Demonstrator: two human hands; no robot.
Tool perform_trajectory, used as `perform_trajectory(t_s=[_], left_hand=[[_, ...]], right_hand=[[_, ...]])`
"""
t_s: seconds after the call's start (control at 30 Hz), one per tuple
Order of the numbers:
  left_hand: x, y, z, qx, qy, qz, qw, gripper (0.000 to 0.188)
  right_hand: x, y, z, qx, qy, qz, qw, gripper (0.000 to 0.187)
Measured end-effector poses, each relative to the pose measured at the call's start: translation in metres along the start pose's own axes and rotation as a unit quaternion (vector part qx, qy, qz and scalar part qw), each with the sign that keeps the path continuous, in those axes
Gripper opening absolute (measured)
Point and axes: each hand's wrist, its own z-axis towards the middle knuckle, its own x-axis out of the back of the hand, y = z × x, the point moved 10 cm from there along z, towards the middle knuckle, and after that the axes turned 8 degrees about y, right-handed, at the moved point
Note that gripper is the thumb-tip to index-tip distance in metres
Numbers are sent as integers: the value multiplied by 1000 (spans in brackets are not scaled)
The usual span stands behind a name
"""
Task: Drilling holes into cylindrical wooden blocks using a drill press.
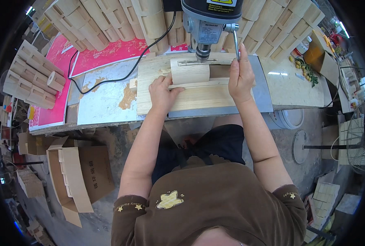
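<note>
A pale wooden cylinder [189,74] lies on its side in a wooden jig [203,94] on the bench. My left hand [162,93] grips its left end, with the thumb stretched along the jig's front strip. Above the cylinder hangs the drill press [209,30], its chuck [203,52] close to the cylinder's upper edge. At the right, the fingers and thumb of my right hand [240,80] are closed on the metal feed lever [236,43] of the press. The drill bit is too small to make out.
Stacked wooden cylinders with cut recesses [96,22] line the back, with more at left [30,78] on a pink sheet [96,55]. A black cable [143,57] crosses the bench. Below left stands an open cardboard box [82,172]; a white bucket [289,119] sits under the bench at right.
</note>
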Motion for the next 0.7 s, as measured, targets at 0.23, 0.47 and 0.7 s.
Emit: perform_trajectory(t_s=[0.23,0.47,0.7], left_hand=[[-4,-4,-1,7,-8,-10,1000,60],[-9,26,1,-23,10,17,1000,38],[-22,37,2,-35,6,6,999,41]], right_hand=[[20,-9,32,-28,-15,1,1000,27],[-20,0,172,-33,-97,-155,983,33],[-41,16,190,-52,-136,-105,984,38]])
